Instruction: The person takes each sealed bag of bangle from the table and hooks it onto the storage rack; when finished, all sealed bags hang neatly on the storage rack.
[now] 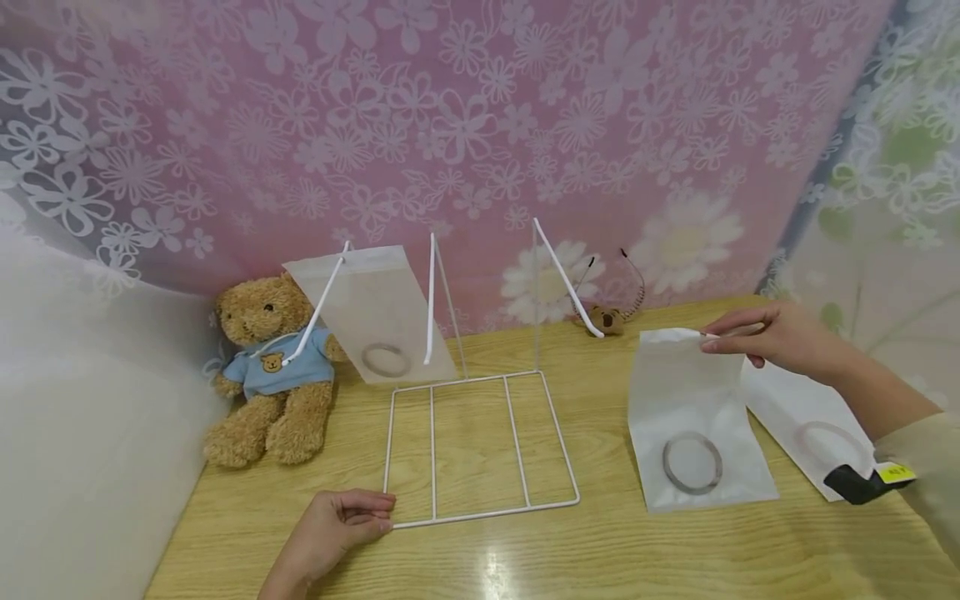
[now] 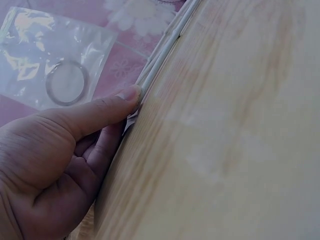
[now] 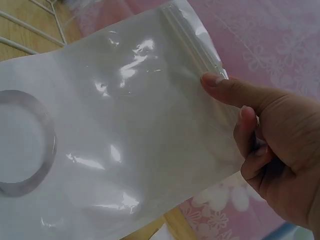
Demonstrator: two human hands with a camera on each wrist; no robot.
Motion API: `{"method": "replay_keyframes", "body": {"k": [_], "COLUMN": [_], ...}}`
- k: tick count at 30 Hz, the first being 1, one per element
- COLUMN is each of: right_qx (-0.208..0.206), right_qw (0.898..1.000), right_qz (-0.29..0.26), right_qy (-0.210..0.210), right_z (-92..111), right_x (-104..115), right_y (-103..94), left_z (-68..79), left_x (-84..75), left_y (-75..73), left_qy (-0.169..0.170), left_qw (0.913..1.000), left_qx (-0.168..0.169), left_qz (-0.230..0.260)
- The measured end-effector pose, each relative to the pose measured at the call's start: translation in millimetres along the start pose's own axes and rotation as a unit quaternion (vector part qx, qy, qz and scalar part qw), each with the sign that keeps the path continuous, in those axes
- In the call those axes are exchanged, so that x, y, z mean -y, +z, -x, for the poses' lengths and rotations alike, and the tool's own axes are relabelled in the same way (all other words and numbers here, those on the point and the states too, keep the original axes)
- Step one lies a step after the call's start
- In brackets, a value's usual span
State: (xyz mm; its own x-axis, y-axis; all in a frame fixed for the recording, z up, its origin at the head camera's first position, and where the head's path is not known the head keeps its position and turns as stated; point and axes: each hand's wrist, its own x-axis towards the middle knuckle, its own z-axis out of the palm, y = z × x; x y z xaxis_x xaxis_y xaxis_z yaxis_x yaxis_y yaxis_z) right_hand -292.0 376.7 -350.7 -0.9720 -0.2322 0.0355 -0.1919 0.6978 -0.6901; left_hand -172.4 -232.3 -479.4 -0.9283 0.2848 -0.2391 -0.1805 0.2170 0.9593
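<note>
A white wire rack stands on the wooden table, with three slanting prongs rising above its base. My left hand pinches the front left corner of that base between thumb and fingers. At the right, my right hand grips the top zip edge of a clear-fronted plastic bag, which hangs upright with a bangle low inside it. In the right wrist view the thumb lies over the bag's zip strip. Another such bag, also with a bangle, hangs on the rack's left prong.
A third bag with a bangle lies on the table under my right forearm. To the rack's left sits a teddy bear in a blue hoodie. Behind it on the right is a headband with a small bear ornament. Floral curtain backs the table.
</note>
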Motion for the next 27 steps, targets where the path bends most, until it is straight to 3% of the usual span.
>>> {"method": "replay_keyframes", "body": {"k": [12, 18, 27], "right_qx": [-0.001, 0.010, 0.004], "right_qw": [1.000, 0.999, 1.000], "right_qz": [-0.019, -0.047, -0.013], "right_qy": [0.008, -0.013, -0.011], "right_z": [15, 23, 44], "right_x": [29, 40, 78], "right_y": [-4.4, -6.1, -5.8], "left_z": [1.7, 2.3, 1.1], "left_x": [-1.1, -1.3, 1.0], "left_y": [1.5, 2.3, 1.7], "left_qy": [-0.010, 0.001, 0.005], "left_qw": [0.9999, 1.0000, 0.9999], "left_qx": [-0.005, -0.004, -0.010], "left_qz": [-0.005, 0.000, -0.004]}}
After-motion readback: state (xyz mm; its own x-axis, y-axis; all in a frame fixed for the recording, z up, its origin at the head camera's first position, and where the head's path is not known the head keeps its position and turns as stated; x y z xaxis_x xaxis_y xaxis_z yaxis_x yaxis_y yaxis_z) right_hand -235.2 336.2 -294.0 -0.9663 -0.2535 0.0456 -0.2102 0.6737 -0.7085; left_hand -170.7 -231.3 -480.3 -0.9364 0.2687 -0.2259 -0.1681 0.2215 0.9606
